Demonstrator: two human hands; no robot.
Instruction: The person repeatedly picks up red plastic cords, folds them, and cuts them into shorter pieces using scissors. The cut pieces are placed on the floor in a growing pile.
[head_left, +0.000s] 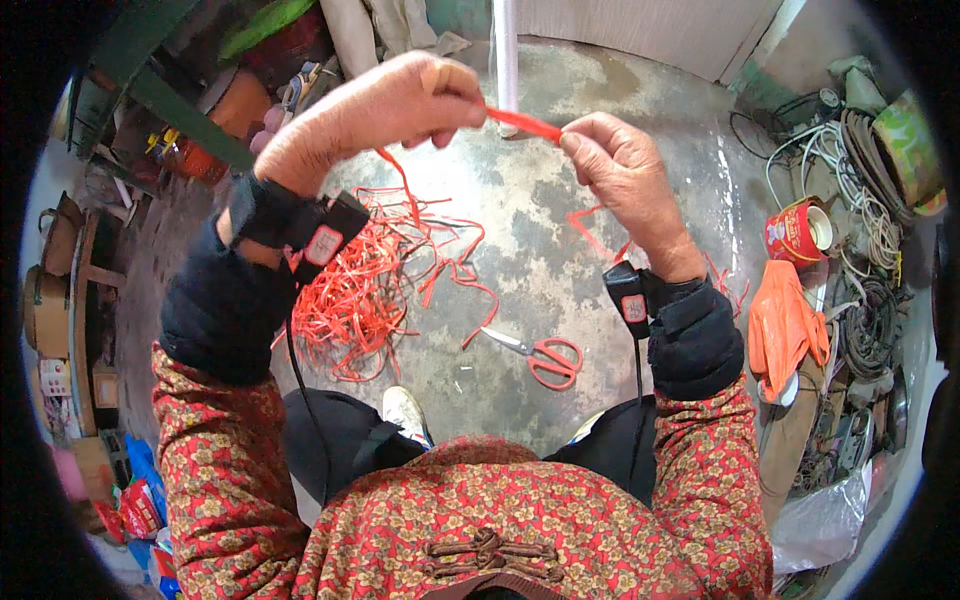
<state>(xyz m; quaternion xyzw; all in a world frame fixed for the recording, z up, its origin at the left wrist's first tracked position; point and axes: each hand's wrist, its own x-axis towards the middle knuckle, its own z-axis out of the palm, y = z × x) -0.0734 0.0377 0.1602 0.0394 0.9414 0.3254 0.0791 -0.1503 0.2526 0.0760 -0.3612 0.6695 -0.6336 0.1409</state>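
Note:
My left hand (420, 101) pinches one end of a stretch of red plastic twine (523, 124). Thumb and fingertips of my right hand (619, 169) grip the same stretch, so it runs taut between both hands. A loose length hangs below my left hand, and another thin piece dangles behind my right wrist. Under my left forearm a tangled heap of red plastic strips (352, 300) lies on the concrete floor, with loose strands trailing to the right. Scissors with red handles (553, 362) lie on the floor between the heap and my right wrist, blades pointing left.
A white pole (505, 60) stands ahead of me. Coiled cables (866, 322), a red tub (796, 232) and an orange plastic bag (784, 322) line the right side. On the left are a green frame (187, 112), a wooden shelf (84, 300) and cardboard boxes (46, 315).

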